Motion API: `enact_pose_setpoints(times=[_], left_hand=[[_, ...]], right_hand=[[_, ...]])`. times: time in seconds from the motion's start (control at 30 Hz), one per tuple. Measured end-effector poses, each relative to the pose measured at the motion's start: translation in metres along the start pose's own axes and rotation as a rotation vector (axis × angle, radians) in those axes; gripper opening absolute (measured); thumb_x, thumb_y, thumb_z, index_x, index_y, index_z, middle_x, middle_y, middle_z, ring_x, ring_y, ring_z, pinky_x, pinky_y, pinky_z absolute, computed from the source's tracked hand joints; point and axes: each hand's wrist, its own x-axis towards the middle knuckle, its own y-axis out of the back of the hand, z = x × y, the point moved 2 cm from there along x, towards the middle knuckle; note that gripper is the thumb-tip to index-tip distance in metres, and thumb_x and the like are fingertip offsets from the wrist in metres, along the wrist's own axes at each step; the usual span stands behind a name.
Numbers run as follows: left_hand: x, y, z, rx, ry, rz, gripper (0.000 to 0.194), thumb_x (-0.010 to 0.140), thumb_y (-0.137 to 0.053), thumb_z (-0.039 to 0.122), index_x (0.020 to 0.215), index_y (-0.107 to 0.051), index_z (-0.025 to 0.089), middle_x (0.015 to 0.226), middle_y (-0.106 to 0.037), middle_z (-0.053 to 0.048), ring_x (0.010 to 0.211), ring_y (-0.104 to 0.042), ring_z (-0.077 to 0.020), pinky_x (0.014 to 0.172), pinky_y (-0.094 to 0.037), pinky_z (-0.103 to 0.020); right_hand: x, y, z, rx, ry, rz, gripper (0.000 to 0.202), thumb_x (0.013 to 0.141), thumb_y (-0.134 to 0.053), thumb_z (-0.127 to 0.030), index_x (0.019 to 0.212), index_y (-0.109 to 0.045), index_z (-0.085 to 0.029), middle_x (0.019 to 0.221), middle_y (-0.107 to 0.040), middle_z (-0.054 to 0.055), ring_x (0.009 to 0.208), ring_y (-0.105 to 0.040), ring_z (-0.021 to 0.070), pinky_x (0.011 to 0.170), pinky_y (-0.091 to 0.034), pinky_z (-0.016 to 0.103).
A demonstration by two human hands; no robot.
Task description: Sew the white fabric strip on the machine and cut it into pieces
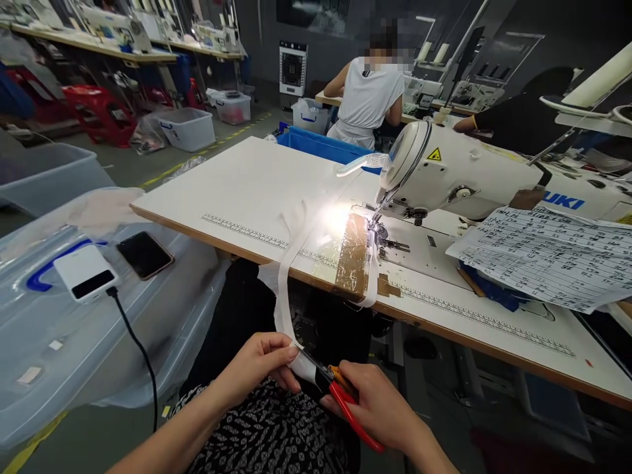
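Over my lap, my left hand (276,361) pinches the end of a white fabric strip (285,289). The strip runs up over the table edge onto the white sewing table (237,178). My right hand (372,401) grips scissors (345,405) with red and orange handles. The scissor blades point left and touch the strip close to my left fingertips; whether they are cutting through it I cannot tell. More white cloth (303,370) hangs below the blades. Ahead stands a lit sewing machine (434,164), with a second white band (371,283) looping over the table edge below its needle area.
A handwritten paper sheet (548,253) lies on the table at right. On a plastic bin lid (29,336) at left are a phone (145,255) and a white device (86,271) with a black cable. A person (370,95) sits beyond a blue bin (320,146).
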Motion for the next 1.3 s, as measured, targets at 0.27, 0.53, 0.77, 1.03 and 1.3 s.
enact_pose_setpoints(times=[0.27, 0.53, 0.77, 1.03, 1.3], left_hand=[[0.001, -0.003, -0.006, -0.034, 0.017, 0.018, 0.043, 0.075, -0.071, 0.054, 0.075, -0.063, 0.012, 0.062, -0.069, -0.006, 0.061, -0.071, -0.0196, 0.059, -0.051, -0.024], [0.01, 0.006, -0.002, -0.018, 0.07, -0.014, 0.046, 0.071, -0.074, 0.056, 0.073, -0.062, 0.012, 0.06, -0.069, -0.007, 0.058, -0.07, -0.0199, 0.057, -0.051, -0.023], [0.023, 0.02, 0.0, -0.028, 0.122, -0.088, 0.046, 0.074, -0.072, 0.056, 0.073, -0.063, 0.011, 0.062, -0.07, -0.007, 0.06, -0.07, -0.0195, 0.058, -0.051, -0.023], [0.034, 0.03, -0.003, 0.014, 0.144, -0.126, 0.046, 0.077, -0.068, 0.057, 0.078, -0.06, 0.012, 0.067, -0.07, -0.007, 0.066, -0.072, -0.0213, 0.062, -0.052, -0.025], [0.026, 0.015, -0.006, 0.122, 0.08, -0.279, 0.041, 0.09, -0.048, 0.056, 0.105, -0.043, 0.018, 0.077, -0.069, -0.004, 0.071, -0.072, -0.0224, 0.065, -0.053, -0.03]], right_hand=[[0.003, -0.003, 0.004, -0.059, 0.003, 0.011, 0.044, 0.091, -0.051, -0.054, 0.068, -0.028, -0.024, 0.065, -0.045, -0.004, 0.054, -0.037, 0.0117, 0.051, -0.022, 0.025], [0.012, -0.002, -0.005, -0.123, -0.029, 0.041, 0.041, 0.09, -0.054, -0.049, 0.069, -0.028, -0.024, 0.066, -0.049, -0.003, 0.057, -0.042, 0.0131, 0.052, -0.023, 0.025], [0.024, -0.008, 0.005, 0.007, -0.123, -0.003, 0.047, 0.09, -0.05, -0.057, 0.067, -0.028, -0.024, 0.064, -0.045, -0.003, 0.056, -0.038, 0.0122, 0.052, -0.022, 0.026], [0.035, -0.009, 0.003, 0.447, -0.127, -0.034, 0.043, 0.09, -0.052, -0.058, 0.07, -0.036, -0.022, 0.068, -0.037, -0.006, 0.061, -0.034, 0.0118, 0.055, -0.026, 0.024], [0.057, -0.036, -0.01, 0.769, -0.172, 0.177, 0.03, 0.078, -0.065, -0.043, 0.071, -0.046, -0.021, 0.065, -0.042, -0.006, 0.06, -0.035, 0.0114, 0.055, -0.031, 0.023]])
